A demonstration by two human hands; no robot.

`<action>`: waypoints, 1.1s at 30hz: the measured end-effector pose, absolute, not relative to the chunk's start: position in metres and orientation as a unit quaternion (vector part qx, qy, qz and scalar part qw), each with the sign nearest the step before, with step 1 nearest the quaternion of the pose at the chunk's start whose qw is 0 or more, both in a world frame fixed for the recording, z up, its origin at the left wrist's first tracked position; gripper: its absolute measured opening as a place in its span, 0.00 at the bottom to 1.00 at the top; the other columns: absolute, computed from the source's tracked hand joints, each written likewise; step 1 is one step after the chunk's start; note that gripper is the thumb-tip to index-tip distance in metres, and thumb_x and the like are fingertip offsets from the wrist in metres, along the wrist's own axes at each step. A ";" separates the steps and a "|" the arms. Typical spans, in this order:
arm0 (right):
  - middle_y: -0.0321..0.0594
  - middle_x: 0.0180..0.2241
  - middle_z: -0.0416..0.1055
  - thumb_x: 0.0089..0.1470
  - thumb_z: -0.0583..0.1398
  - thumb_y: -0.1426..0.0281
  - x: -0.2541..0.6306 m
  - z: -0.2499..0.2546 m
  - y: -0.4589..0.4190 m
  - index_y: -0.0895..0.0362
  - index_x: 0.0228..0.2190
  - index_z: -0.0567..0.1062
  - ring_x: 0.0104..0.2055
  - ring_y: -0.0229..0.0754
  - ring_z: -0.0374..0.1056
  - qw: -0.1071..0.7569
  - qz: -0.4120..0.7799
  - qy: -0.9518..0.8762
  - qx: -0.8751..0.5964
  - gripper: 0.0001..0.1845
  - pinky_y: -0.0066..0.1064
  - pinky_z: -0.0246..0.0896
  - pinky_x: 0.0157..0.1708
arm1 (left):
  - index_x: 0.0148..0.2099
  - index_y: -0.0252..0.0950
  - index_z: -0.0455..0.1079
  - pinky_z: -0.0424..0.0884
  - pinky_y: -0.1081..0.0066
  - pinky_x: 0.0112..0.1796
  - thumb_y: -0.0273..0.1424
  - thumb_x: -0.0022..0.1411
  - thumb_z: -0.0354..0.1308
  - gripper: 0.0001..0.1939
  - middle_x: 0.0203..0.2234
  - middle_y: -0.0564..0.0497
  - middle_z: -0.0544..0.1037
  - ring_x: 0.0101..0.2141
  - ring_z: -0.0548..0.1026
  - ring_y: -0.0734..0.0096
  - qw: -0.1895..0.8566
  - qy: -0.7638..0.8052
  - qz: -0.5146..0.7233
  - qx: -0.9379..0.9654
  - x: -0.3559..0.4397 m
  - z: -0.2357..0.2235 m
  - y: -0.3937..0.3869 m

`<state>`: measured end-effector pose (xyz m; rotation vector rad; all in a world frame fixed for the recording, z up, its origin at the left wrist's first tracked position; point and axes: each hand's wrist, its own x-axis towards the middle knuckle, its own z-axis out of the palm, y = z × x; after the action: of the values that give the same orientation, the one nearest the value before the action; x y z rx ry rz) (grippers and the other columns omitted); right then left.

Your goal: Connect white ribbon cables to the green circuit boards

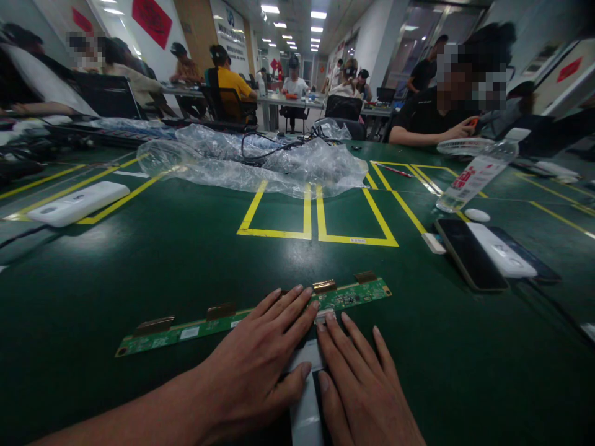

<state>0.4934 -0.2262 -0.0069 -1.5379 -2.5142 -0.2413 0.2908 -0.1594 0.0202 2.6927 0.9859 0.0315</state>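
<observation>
A long, narrow green circuit board (pixel 204 331) lies slantwise on the dark green table, with several brown flex tabs along its far edge. My left hand (pixel 260 353) rests across its middle, fingers stretched out and side by side, covering part of it. A flat white ribbon cable (pixel 307 406) runs from the board's near edge toward me. My right hand (pixel 360 378) lies flat beside that cable, fingers spread, its index fingertip at the light connector (pixel 325 316) on the board. Both thumbs are by the cable; my left one lies on it.
Crumpled clear plastic wrap (pixel 320 164) and black cables lie beyond yellow tape outlines. At right are a phone (pixel 469 254), a white device (pixel 502 251) and a tilted plastic bottle (pixel 478 173). Another white device (pixel 79 203) is at left. A person in black sits across, far right.
</observation>
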 end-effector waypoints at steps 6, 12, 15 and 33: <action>0.40 0.64 0.55 0.64 0.50 0.65 0.494 0.000 -0.226 0.56 0.63 0.61 0.63 0.58 0.58 0.070 -0.041 -0.845 -0.529 0.28 0.61 0.63 0.54 | 0.73 0.38 0.40 0.44 0.57 0.66 0.41 0.68 0.48 0.37 0.69 0.47 0.41 0.68 0.43 0.60 0.146 0.337 0.015 0.930 0.289 0.023 -0.159; 0.42 0.64 0.57 0.63 0.52 0.63 0.495 -0.004 -0.226 0.56 0.63 0.60 0.64 0.59 0.56 0.104 -0.017 -0.843 -0.527 0.29 0.63 0.59 0.56 | 0.73 0.37 0.41 0.43 0.57 0.66 0.41 0.67 0.49 0.37 0.70 0.47 0.41 0.68 0.42 0.60 0.139 0.332 0.022 0.933 0.290 0.019 -0.157; 0.45 0.65 0.55 0.63 0.53 0.62 0.499 -0.006 -0.228 0.56 0.64 0.59 0.64 0.59 0.56 0.139 -0.022 -0.836 -0.531 0.30 0.62 0.61 0.55 | 0.73 0.37 0.42 0.42 0.56 0.66 0.41 0.68 0.48 0.36 0.70 0.46 0.41 0.68 0.43 0.58 0.128 0.330 0.029 0.935 0.290 0.017 -0.158; 0.44 0.63 0.61 0.63 0.52 0.63 0.504 -0.012 -0.237 0.50 0.57 0.69 0.61 0.55 0.62 0.263 0.045 -0.748 -0.607 0.22 0.50 0.70 0.50 | 0.70 0.17 0.40 0.45 0.47 0.62 0.46 0.72 0.27 0.39 0.68 0.29 0.42 0.67 0.42 0.44 0.072 0.688 -0.017 0.722 0.135 0.005 -0.022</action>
<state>0.5039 -0.2366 -0.0121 -1.6416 -2.0238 0.1213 0.1347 -0.0219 0.0050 2.1700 2.0669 -0.0516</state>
